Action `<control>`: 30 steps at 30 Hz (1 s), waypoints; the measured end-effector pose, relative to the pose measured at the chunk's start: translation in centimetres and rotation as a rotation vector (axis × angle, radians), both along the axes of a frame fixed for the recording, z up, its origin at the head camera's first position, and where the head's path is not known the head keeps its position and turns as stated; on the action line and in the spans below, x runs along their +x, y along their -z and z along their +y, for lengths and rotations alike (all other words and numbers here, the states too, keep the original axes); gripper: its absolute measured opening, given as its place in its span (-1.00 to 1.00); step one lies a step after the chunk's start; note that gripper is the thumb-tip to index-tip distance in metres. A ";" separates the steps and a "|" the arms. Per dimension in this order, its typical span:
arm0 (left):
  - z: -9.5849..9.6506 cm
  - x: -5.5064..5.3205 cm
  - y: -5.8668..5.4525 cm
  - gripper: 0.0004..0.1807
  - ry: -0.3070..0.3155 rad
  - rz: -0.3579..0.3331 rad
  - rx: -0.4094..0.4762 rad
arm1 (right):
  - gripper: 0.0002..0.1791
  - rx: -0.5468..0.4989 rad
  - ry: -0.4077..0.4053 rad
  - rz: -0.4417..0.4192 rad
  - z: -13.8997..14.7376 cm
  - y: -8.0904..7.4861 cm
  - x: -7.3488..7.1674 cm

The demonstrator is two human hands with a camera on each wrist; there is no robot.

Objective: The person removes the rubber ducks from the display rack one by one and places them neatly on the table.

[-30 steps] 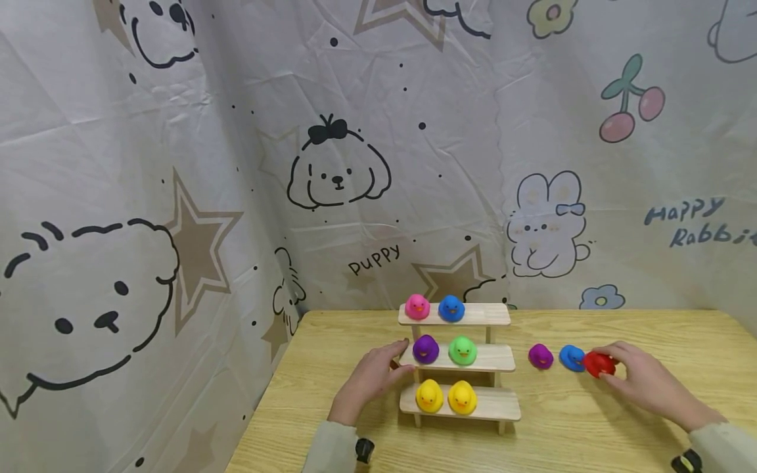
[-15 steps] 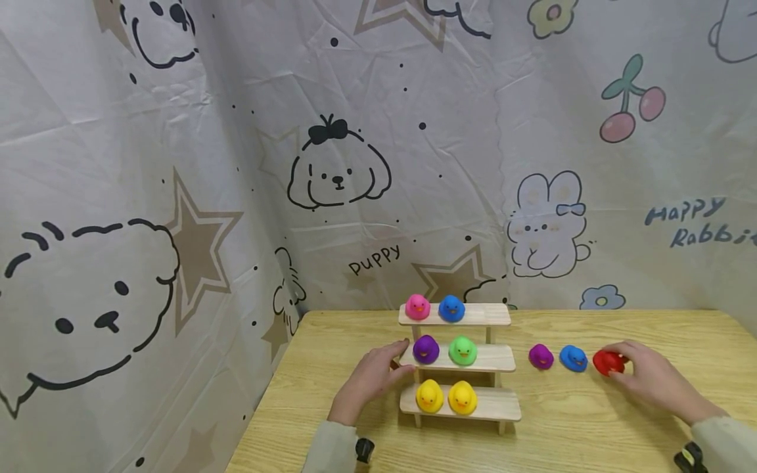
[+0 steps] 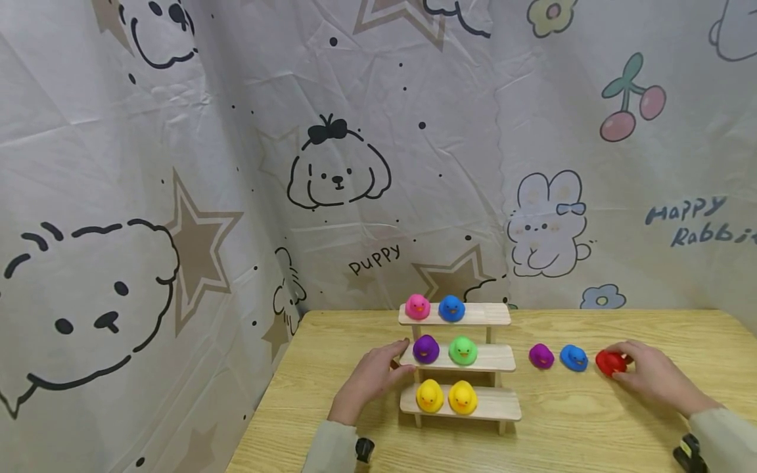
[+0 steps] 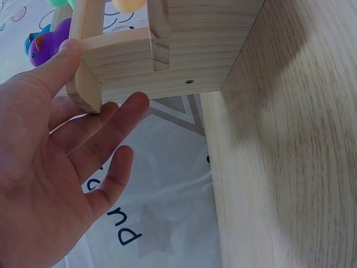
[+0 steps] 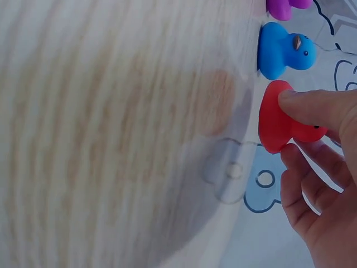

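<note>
My left hand grips the left end of the middle board of a three-tier wooden display shelf. In the left wrist view its thumb presses on the board's edge, and other fingers pass underneath. My right hand pinches a red rubber duck between thumb and fingers, at the table surface. Left of it sit a blue duck and a magenta duck, apart from each other. On the shelf stand a pink duck, another blue duck, a purple duck, a green duck and two yellow ducks.
The shelf and loose ducks stand on a light wood table. A printed cloth hangs behind the table and along its left side. Each shelf tier has bare board to the right of its ducks.
The red duck, held by my right hand, has moved slightly right, away from the blue duck it was close against. My left hand has kept its place on the shelf.
</note>
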State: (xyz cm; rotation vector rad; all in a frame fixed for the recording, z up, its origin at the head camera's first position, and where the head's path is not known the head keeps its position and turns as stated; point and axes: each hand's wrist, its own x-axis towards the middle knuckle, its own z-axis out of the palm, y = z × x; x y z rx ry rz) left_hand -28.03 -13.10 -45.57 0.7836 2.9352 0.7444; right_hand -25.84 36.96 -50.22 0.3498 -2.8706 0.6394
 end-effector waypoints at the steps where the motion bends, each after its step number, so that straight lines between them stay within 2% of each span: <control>1: 0.0 0.0 0.0 -0.35 -0.001 0.000 0.000 | -0.57 -0.003 -0.004 0.003 0.1 0.1 -0.1; 15: 0.0 0.1 -0.1 -0.35 0.000 -0.010 0.002 | -0.58 -0.035 -0.028 -0.021 0.6 0.8 -0.8; 30: 0.0 0.0 0.0 -0.34 0.002 -0.019 0.009 | -0.57 -0.076 0.013 -0.025 1.1 1.1 -1.2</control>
